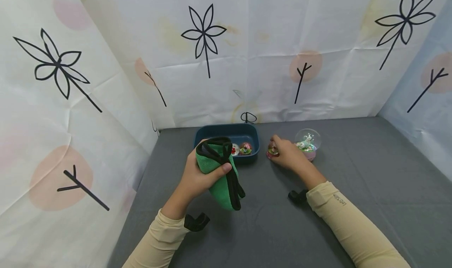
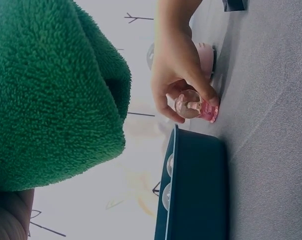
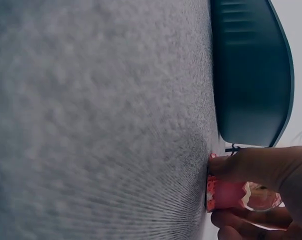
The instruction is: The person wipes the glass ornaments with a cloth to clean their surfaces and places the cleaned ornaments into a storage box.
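A folded green cloth [image 1: 215, 172] with black edging is gripped in my left hand [image 1: 197, 177], held up in front of the dark teal bin [image 1: 254, 142]. In the left wrist view the cloth [image 2: 51, 100] fills much of the left side. My right hand [image 1: 287, 153] pinches a small snow globe [image 2: 193, 106] with a pink base, just right of the bin. The right wrist view shows thumb and fingers on either side of its pink base [image 3: 228, 194], which stands on the grey table.
Two small globes, one of them [image 1: 245, 148] multicoloured, lie in the bin. Behind my right hand stands a larger snow globe [image 1: 308, 143] with a pink base. Patterned white cloth walls [image 1: 247, 83] rise behind and beside the grey table [image 1: 353, 162].
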### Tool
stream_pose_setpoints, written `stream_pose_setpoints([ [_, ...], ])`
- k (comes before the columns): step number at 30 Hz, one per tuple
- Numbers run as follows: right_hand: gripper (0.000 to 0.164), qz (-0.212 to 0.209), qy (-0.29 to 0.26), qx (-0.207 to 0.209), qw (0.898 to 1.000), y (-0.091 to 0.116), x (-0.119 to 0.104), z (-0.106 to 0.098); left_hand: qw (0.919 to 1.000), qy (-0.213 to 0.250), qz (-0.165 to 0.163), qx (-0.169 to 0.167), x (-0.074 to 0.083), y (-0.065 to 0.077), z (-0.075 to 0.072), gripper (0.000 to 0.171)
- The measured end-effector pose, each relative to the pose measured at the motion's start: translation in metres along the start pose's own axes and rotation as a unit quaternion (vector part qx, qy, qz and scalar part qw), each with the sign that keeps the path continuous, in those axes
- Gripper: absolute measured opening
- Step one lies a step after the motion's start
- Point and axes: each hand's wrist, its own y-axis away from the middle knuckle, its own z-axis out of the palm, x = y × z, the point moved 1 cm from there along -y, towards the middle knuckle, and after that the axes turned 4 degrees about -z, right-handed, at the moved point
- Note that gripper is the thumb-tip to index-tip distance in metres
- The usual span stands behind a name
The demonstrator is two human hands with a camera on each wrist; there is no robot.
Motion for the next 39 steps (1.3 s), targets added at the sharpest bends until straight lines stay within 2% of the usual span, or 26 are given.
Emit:
stream_pose_setpoints([
  [8, 0.067, 0.029, -0.032, -0.008, 0.999, 0.005, -0.007, -0.005, 1.0000, 0.001, 0.001, -0.002, 0.000, 0.000, 0.001, 0.050],
  [14, 0.070, 0.027, -0.086, 0.038, 0.995, 0.015, -0.014, -0.015, 1.0000, 0.004, 0.006, -0.003, 0.000, 0.000, 0.001, 0.050],
  [19, 0.072, -0.005, -0.135, 0.078, 0.988, 0.024, -0.025, -0.027, 0.9999, 0.003, 0.013, -0.006, 0.000, -0.001, 0.002, 0.050],
  [23, 0.069, -0.051, -0.164, 0.068, 0.983, 0.031, -0.038, -0.038, 0.9999, -0.002, 0.012, -0.006, 0.000, 0.000, 0.002, 0.051],
  [28, 0.065, -0.081, -0.236, 0.046, 0.967, 0.041, -0.062, -0.053, 0.9999, -0.008, 0.005, -0.006, -0.002, 0.002, 0.002, 0.051],
  [31, 0.064, -0.096, -0.269, 0.046, 0.957, 0.047, -0.078, -0.063, 1.0000, -0.002, 0.006, -0.007, -0.002, 0.002, 0.002, 0.051],
  [35, 0.062, -0.116, -0.283, 0.082, 0.948, 0.052, -0.093, -0.072, 0.9999, 0.002, 0.009, -0.009, -0.001, 0.001, 0.002, 0.051],
  [39, 0.060, -0.142, -0.307, 0.123, 0.933, 0.055, -0.103, -0.075, 0.9999, -0.004, 0.009, -0.009, 0.001, 0.001, 0.002, 0.051],
])
